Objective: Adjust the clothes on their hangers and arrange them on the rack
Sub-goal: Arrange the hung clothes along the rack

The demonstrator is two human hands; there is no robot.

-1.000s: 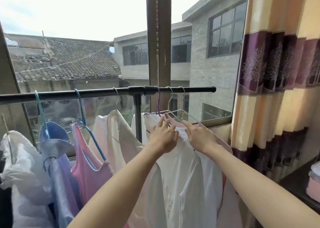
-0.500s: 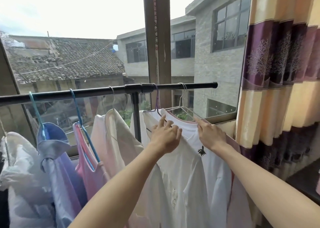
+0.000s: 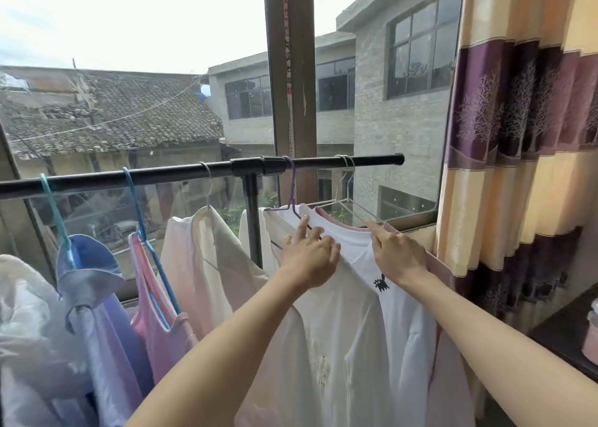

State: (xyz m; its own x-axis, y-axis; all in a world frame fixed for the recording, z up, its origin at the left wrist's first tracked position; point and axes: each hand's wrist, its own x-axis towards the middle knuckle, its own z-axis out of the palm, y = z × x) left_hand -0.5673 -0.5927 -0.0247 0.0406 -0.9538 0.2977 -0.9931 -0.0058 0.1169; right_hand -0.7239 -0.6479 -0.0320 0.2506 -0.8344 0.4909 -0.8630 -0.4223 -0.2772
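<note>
A black rack bar (image 3: 181,175) runs across the window with several garments on hangers. A white T-shirt (image 3: 349,329) with a small black figure on the chest hangs from a purple hanger (image 3: 293,187). My left hand (image 3: 310,258) grips its neckline at the left shoulder, fingers curled over the cloth. My right hand (image 3: 396,255) holds the shirt's right shoulder, index finger stretched along the collar. Behind it a pink garment (image 3: 440,264) hangs on a white wire hanger (image 3: 346,180). To the left hang a cream shirt (image 3: 207,258), a pink top (image 3: 155,300) and a blue shirt (image 3: 94,284).
A striped yellow and purple curtain (image 3: 524,135) hangs close on the right. The rack's upright post (image 3: 252,219) stands just left of the white T-shirt. A dark shelf (image 3: 569,339) with a pink container sits at lower right. White cloth (image 3: 22,329) bunches at far left.
Both hands have spread apart along the white T-shirt's collar, the right one sliding out to the shoulder. The shirt front now shows its black figure. The white wire hangers slid right along the bar.
</note>
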